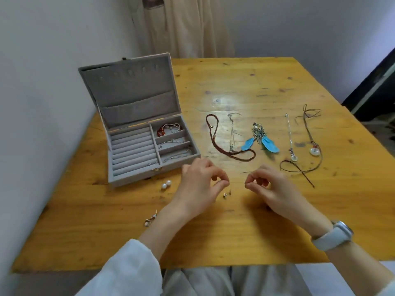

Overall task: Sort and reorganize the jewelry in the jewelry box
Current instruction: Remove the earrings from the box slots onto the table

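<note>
Right hand [265, 186] pinching something tiny and thin, too small to identify. Left hand [201, 184] closing thumb on forefinger; contents, if any, not visible. Stud earrings [227, 193] lying just below left fingertips, right of jewelry box [136, 165]. Judgement: keeping hands low over table [256, 221], moving slowly, avoiding dropped piece.

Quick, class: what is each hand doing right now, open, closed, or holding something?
Left hand: fingers pinched together above the table; whether it holds anything cannot be told.
Right hand: pinched shut on something tiny and thin, too small to identify.
</note>
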`<state>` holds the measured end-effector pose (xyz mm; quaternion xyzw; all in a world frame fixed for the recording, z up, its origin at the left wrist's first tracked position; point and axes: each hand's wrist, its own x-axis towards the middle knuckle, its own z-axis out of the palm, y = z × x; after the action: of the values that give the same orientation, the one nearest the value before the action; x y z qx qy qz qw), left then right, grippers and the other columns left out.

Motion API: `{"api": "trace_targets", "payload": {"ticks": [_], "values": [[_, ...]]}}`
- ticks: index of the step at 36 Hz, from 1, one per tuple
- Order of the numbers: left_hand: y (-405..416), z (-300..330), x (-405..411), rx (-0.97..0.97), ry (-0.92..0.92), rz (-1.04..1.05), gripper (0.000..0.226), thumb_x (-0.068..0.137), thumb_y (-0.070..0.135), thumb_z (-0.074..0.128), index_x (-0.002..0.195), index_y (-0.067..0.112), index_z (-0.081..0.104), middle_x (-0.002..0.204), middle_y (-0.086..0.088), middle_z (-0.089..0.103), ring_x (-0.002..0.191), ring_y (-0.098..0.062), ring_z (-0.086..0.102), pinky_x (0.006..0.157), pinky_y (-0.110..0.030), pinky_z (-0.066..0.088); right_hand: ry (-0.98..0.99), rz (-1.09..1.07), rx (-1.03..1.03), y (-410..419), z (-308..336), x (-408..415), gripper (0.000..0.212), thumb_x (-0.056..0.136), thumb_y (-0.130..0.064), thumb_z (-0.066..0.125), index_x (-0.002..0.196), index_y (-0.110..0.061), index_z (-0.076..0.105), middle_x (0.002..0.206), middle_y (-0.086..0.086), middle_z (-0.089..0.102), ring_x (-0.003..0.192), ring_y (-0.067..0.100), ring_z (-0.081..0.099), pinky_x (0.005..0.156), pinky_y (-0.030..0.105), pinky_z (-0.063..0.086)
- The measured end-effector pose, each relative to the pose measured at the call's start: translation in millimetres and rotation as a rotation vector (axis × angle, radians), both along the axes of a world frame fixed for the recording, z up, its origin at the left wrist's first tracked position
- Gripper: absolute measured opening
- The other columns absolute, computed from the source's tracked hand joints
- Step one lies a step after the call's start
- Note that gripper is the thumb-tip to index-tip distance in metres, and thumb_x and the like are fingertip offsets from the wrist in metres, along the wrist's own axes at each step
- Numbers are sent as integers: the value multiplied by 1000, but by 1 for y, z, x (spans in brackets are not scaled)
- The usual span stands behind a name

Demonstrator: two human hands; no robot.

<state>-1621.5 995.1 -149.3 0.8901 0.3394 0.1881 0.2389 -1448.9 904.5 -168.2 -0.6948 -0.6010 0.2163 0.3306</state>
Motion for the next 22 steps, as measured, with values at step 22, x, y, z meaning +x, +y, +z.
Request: {"api": "trace_targets", "payload": {"ticks": [22], "values": [[-11,-18,30,36,153,-14,18,85,38,61,99,31,69,85,12,47,89,-4,32,88,-31,24,-195,-63,26,-7,-19,5,7,84,-25,62,89,-24,66,84,-14,51,87,7,43,82,28,22]]}}
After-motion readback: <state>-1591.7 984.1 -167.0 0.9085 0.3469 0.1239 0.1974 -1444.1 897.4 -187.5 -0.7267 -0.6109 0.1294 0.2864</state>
